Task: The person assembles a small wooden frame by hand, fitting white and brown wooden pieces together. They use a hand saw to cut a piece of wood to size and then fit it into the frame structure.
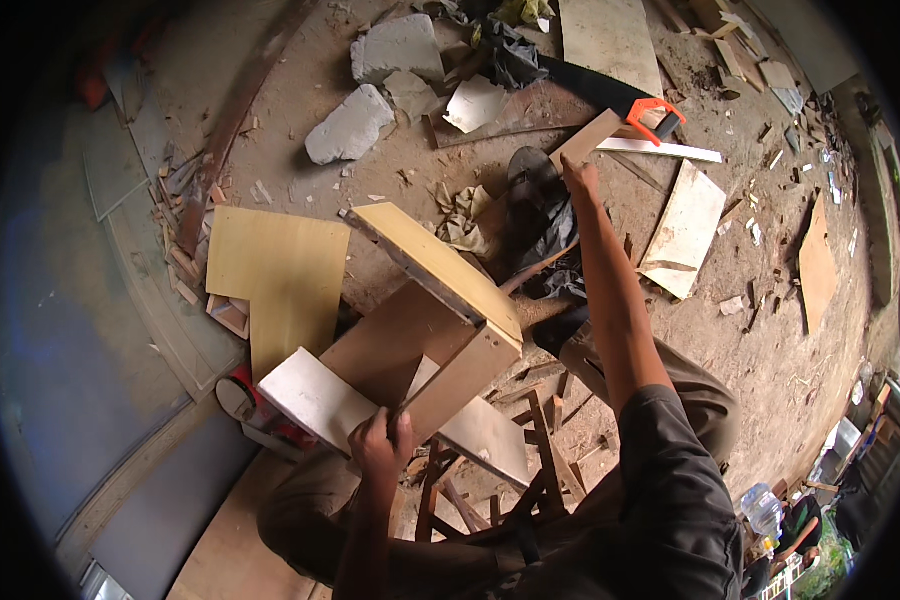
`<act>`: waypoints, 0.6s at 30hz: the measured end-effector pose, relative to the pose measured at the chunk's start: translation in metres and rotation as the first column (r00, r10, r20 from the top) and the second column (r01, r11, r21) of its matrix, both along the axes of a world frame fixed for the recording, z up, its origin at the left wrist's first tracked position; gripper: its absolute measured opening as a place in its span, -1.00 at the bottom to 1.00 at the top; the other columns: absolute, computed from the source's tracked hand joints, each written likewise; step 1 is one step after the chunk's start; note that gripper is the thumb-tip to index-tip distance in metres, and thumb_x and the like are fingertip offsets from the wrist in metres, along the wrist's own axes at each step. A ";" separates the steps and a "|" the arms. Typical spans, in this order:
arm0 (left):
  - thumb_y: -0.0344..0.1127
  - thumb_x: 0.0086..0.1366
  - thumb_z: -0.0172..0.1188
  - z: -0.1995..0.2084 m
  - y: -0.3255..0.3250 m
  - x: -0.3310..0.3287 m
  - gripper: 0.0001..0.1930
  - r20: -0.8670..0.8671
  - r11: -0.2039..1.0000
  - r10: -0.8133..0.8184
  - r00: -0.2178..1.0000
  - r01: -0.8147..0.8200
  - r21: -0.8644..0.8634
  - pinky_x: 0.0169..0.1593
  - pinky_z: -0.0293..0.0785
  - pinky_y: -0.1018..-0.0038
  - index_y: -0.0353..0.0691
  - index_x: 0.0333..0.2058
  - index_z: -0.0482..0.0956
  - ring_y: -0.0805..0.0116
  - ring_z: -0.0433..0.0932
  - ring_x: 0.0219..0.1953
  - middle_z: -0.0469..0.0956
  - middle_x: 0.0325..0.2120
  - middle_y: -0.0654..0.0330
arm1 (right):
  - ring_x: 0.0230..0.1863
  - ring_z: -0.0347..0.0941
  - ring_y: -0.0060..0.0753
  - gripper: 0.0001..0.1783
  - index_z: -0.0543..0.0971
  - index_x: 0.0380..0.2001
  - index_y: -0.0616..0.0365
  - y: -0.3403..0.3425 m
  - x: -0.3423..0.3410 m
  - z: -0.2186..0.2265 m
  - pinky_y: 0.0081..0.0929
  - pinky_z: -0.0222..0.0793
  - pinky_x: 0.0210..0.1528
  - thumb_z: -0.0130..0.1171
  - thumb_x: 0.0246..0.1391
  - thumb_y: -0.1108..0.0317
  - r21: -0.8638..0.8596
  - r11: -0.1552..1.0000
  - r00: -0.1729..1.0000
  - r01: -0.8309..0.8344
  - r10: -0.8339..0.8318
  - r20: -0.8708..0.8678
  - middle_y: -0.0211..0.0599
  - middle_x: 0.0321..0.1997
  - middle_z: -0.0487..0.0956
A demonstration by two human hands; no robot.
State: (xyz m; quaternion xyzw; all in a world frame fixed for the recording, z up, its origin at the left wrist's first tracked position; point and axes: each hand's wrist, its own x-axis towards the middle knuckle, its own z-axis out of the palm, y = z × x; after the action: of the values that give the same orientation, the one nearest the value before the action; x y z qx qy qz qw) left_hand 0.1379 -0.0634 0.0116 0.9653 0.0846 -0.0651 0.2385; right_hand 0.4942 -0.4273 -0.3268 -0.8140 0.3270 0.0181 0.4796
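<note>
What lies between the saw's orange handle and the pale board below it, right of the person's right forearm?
In the head view, a narrow white strip lies between the orange handle and the pale board.

The wooden box (420,340) looks matt and smooth.

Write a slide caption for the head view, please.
Left hand on a boxy wooden piece, right hand holding a board near an orange-handled saw.

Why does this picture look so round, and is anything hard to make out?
Head view: fisheye lens, hence black corners and a bowed reddish beam; head view: grey surface at left hazy with a bluish tint; head view: wooden box and saw fairly sharp.
</note>
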 end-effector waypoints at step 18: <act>-0.15 0.32 0.01 -0.003 -0.001 -0.001 -0.67 -0.064 0.997 0.064 0.996 -0.067 -0.048 -0.44 0.33 0.08 -0.29 -0.50 0.46 -0.18 0.44 -0.55 0.44 -0.64 -0.06 | 0.22 0.31 -0.13 -0.62 0.52 -0.02 0.14 -0.109 0.016 -0.005 -0.02 0.21 0.21 0.05 0.09 0.29 -0.868 0.198 0.777 -0.455 0.564 -0.279 -0.13 0.21 0.41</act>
State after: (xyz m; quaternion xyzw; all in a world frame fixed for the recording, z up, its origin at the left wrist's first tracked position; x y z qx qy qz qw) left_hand 0.1365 -0.0642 0.0089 0.9532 0.1221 -0.0893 0.2619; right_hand 0.5101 -0.5366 -0.3319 -0.9967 -0.0304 -0.0457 -0.0592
